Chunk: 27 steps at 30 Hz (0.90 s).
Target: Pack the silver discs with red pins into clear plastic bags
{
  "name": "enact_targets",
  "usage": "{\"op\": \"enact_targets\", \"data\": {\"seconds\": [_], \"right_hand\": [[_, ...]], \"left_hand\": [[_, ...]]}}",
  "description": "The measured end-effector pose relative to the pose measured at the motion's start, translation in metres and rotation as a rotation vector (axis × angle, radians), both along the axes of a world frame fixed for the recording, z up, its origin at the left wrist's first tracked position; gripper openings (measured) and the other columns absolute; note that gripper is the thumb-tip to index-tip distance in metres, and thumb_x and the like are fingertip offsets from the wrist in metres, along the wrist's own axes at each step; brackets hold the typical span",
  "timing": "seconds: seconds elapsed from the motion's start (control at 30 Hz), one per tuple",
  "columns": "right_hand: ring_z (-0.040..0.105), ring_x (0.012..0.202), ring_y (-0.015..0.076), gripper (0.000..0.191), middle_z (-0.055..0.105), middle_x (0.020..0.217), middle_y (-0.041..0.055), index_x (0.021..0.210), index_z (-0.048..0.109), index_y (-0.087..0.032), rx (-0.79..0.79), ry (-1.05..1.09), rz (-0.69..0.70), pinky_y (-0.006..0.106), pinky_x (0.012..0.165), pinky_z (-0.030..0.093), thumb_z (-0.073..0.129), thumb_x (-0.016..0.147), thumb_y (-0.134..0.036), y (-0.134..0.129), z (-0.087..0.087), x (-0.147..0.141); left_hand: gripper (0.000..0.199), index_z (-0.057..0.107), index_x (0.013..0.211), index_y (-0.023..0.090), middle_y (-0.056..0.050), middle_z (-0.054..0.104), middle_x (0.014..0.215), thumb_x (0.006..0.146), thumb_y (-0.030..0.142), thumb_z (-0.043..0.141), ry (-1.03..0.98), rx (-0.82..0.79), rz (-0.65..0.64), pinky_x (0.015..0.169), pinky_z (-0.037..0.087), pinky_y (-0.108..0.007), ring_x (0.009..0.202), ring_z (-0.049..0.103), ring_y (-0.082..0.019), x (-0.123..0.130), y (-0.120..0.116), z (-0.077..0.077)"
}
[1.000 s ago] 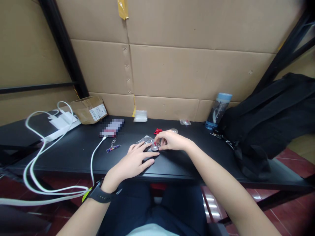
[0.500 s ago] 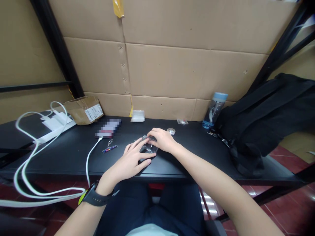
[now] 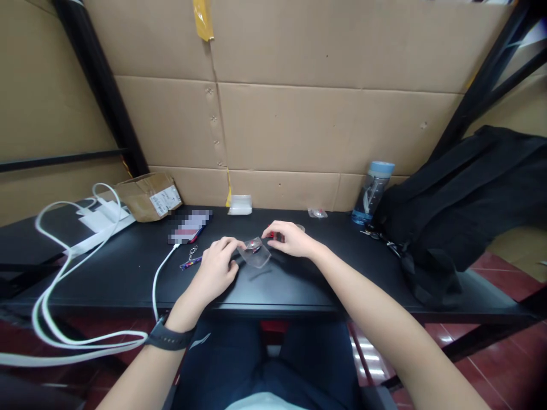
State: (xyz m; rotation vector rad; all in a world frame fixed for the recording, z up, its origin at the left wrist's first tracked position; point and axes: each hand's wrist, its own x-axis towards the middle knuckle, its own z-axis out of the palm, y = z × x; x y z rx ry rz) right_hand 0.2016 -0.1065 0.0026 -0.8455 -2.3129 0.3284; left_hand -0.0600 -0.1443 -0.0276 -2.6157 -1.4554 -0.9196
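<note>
My left hand (image 3: 219, 261) is closed, its fingertips on the left edge of a small clear plastic bag (image 3: 258, 260). The bag is tilted up off the black desk and casts a shadow below it. A little round clear item with red marks (image 3: 253, 245) shows at the bag's upper part; whether it is inside, I cannot tell. My right hand (image 3: 291, 238) is curled just right of the bag. Something small and red (image 3: 272, 234) shows between its thumb and fingers, mostly hidden. Behind its knuckles peeks the edge of a small clear roll (image 3: 301, 228).
A phone (image 3: 190, 226) with a white cable and a key ring strap (image 3: 190, 262) lie left. A carton (image 3: 149, 196) and chargers (image 3: 102, 216) stand farther left. At the back are a white packet (image 3: 240, 205) and small bag (image 3: 317, 213); right, a bottle (image 3: 372, 193) and backpack (image 3: 461, 199).
My hands have drawn apart, the left going left and the right slightly right. The clear bag, flat under both hands before, is now raised and tilted. Something red has come into view at my right fingers.
</note>
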Motion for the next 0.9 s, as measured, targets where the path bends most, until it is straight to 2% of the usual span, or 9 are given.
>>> {"op": "enact_targets", "data": {"seconds": [0.1,0.23,0.3,0.4,0.57,0.63,0.7,0.8,0.9], "right_hand": [[0.061,0.087,0.0159,0.028,0.064,0.1,0.0034,0.1,0.072,-0.02,-0.001,-0.066,0.004,0.027,0.079,0.048,0.082,0.075,-0.011,0.003,-0.007,-0.006],[0.063,0.097,0.0182,0.007,0.065,0.101,0.0043,0.088,0.073,-0.02,0.016,-0.086,-0.004,0.032,0.091,0.048,0.075,0.085,-0.014,0.001,-0.008,-0.012],[0.063,0.099,0.0185,0.006,0.066,0.103,0.0047,0.085,0.073,-0.02,0.004,-0.085,0.019,0.032,0.092,0.048,0.074,0.086,-0.013,-0.001,-0.005,-0.011],[0.064,0.099,0.0186,0.003,0.067,0.108,0.0054,0.083,0.074,-0.019,-0.054,-0.046,0.026,0.03,0.084,0.049,0.075,0.086,-0.019,-0.003,-0.002,-0.009],[0.063,0.094,0.0202,0.019,0.067,0.097,0.0065,0.072,0.069,-0.017,-0.045,-0.078,-0.146,0.035,0.09,0.047,0.073,0.088,-0.026,-0.001,-0.01,-0.015],[0.06,0.095,0.0216,0.013,0.066,0.098,0.0067,0.079,0.069,-0.018,0.003,-0.097,-0.179,0.037,0.092,0.046,0.074,0.087,-0.027,-0.003,-0.012,-0.017],[0.058,0.1,0.0218,0.009,0.065,0.105,0.007,0.093,0.069,-0.019,0.059,-0.084,-0.132,0.037,0.095,0.045,0.073,0.086,-0.023,-0.007,-0.01,-0.019],[0.055,0.109,0.0221,0.025,0.063,0.119,0.0066,0.112,0.067,-0.022,0.106,-0.064,-0.02,0.038,0.1,0.042,0.069,0.087,-0.018,-0.015,-0.003,-0.022],[0.053,0.114,0.0247,0.033,0.063,0.126,0.0063,0.119,0.065,-0.025,0.097,-0.094,0.024,0.041,0.1,0.039,0.072,0.086,-0.025,-0.02,0.002,-0.024]], "left_hand": [[0.023,0.066,0.11,0.029,-0.006,0.063,0.124,0.089,0.026,0.057,0.057,0.06,0.036,0.09,0.042,-0.043,0.116,0.054,-0.03,0.006,-0.002,0.0],[0.012,0.07,0.09,0.027,-0.004,0.067,0.116,0.088,0.031,0.058,0.031,0.021,0.078,0.09,0.041,-0.043,0.111,0.056,-0.029,0.011,-0.005,0.007],[0.013,0.069,0.081,0.025,-0.003,0.069,0.111,0.085,0.029,0.057,-0.022,-0.03,0.082,0.091,0.043,-0.042,0.108,0.058,-0.027,0.01,-0.004,0.009],[0.018,0.066,0.074,0.023,-0.003,0.071,0.107,0.085,0.029,0.053,-0.092,-0.072,0.092,0.092,0.044,-0.041,0.105,0.06,-0.027,0.008,-0.002,0.01],[0.027,0.064,0.064,0.022,-0.005,0.072,0.103,0.086,0.033,0.053,-0.057,-0.077,0.179,0.092,0.043,-0.046,0.104,0.059,-0.029,0.009,-0.001,0.007],[0.025,0.062,0.064,0.022,-0.006,0.072,0.098,0.085,0.034,0.056,-0.023,-0.062,0.221,0.09,0.041,-0.047,0.103,0.059,-0.03,0.01,-0.003,0.007],[0.018,0.061,0.071,0.022,-0.006,0.07,0.096,0.084,0.034,0.058,-0.005,-0.031,0.22,0.088,0.04,-0.045,0.101,0.059,-0.03,0.012,-0.006,0.007],[0.008,0.06,0.087,0.024,-0.005,0.069,0.104,0.087,0.03,0.056,0.004,0.024,0.121,0.089,0.038,-0.042,0.107,0.058,-0.028,0.013,-0.01,0.008],[0.01,0.059,0.097,0.025,-0.006,0.07,0.113,0.09,0.028,0.054,0.017,0.021,0.063,0.093,0.034,-0.043,0.118,0.056,-0.029,0.013,-0.011,0.008]]}}
